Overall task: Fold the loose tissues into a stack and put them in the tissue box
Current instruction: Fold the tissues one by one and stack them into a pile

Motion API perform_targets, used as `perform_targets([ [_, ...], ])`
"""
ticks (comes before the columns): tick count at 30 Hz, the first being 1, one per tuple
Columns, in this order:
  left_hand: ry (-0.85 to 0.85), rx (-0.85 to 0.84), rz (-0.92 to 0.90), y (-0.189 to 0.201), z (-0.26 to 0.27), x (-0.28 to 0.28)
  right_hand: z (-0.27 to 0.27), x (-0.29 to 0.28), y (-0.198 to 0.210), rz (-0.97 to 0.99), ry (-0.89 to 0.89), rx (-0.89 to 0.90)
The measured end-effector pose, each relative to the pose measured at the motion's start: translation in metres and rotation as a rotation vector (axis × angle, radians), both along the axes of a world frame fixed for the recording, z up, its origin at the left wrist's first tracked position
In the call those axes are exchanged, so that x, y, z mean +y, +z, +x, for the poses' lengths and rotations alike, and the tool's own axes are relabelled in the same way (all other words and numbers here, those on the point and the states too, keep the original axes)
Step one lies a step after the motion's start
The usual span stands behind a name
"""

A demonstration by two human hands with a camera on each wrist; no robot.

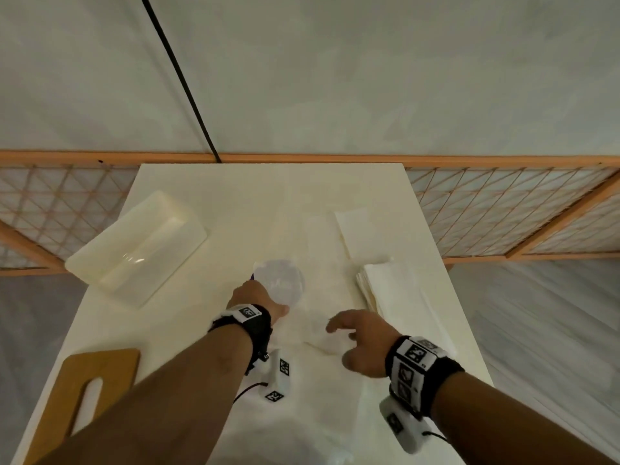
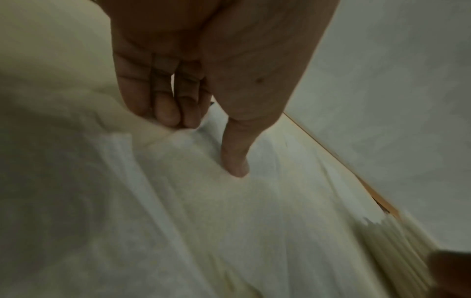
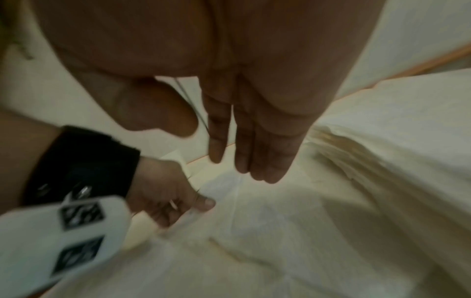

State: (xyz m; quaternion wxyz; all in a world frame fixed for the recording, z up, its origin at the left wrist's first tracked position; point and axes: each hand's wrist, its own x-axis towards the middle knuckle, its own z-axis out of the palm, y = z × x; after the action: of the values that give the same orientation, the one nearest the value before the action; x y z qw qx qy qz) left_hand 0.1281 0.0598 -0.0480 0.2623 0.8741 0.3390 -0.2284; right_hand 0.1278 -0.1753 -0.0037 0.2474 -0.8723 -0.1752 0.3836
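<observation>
The left hand (image 1: 255, 297) is pinning a loose tissue (image 1: 322, 333) to the desk (image 1: 241, 189): in its wrist view the fingers (image 2: 165, 113) are bunching an edge while the thumb is pressing the sheet flat, probably to anchor it for a fold. The right hand (image 1: 360, 340), at 3 o'clock of the left, is hovering spread, its fingers straight and gripping nothing, seemingly ready to smooth or turn the sheet over. Outward at 1 o'clock, a stack (image 1: 385, 290) of folded tissues is sitting near the desk's right edge, within reach for adding. The box (image 1: 137, 246) is lying at 10 o'clock, open side up, and its wooden lid (image 1: 97, 380) at 8 o'clock.
</observation>
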Motion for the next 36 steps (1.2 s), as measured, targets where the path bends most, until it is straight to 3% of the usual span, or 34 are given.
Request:
perform_targets([
  [3,0.063,0.017,-0.031,-0.005,0.01,-0.006,0.02,0.01,-0.006,-0.027,-0.221,-0.056],
  [6,0.118,0.032,-0.093,-0.01,0.017,-0.006,0.034,0.025,-0.015,-0.075,-0.327,-0.029],
  [8,0.138,0.002,-0.09,-0.016,0.019,-0.007,0.038,0.032,-0.022,-0.12,-0.283,-0.035],
  [12,0.157,-0.023,-0.103,-0.019,0.02,-0.007,0.033,0.043,-0.031,-0.281,-0.017,-0.111],
  [15,0.294,-0.026,-0.209,-0.011,0.02,-0.004,0.031,0.045,-0.03,-0.297,0.01,-0.124],
  [19,0.35,-0.085,-0.249,-0.003,0.021,0.003,0.03,0.051,-0.03,-0.209,0.01,-0.182],
  [24,0.367,-0.172,-0.24,0.012,0.015,0.001,0.023,0.067,-0.034,0.13,-0.179,0.113],
  [29,0.295,-0.285,-0.241,0.024,0.012,-0.007,0.02,0.075,-0.042,0.223,-0.274,0.147],
  [32,0.251,-0.347,-0.272,0.031,0.014,-0.012,0.021,0.074,-0.04,0.321,-0.432,0.208],
  [36,0.133,-0.356,-0.22,0.04,0.019,-0.015,0.03,0.062,-0.037,0.184,-0.498,0.065],
])
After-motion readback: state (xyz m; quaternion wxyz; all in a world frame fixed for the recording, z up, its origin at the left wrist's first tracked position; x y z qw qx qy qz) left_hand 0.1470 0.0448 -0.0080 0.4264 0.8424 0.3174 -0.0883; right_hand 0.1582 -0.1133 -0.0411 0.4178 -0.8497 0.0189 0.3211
